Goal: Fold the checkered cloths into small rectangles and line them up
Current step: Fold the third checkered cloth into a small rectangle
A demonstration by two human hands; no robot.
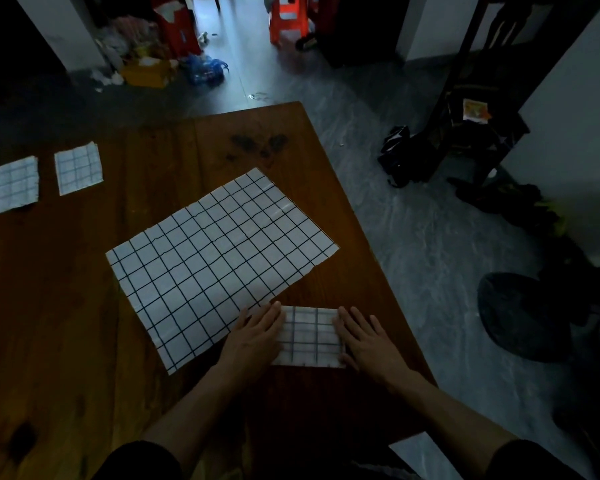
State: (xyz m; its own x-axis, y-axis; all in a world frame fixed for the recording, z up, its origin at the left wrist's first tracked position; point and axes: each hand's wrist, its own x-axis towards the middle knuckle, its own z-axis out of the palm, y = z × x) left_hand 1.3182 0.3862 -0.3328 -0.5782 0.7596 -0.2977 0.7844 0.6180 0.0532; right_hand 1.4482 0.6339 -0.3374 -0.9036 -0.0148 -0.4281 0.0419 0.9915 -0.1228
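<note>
Checkered folded cloth (309,336) | your left hand (257,337) and right hand (368,341) press it flat, fingers straight, gripping nothing | next: likely fold again to match the two small rectangles (78,168).

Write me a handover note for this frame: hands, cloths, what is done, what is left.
Left hand and right hand: both flat, fingers straight, pressing the ends of the folded cloth at the near table edge.
Done: two small folded cloths lie side by side at the far left of the table.
In progress: the pressed cloth is already a small rectangle.
Left: move it into the row, then fold the open cloth lying flat mid-table and line it up.
</note>
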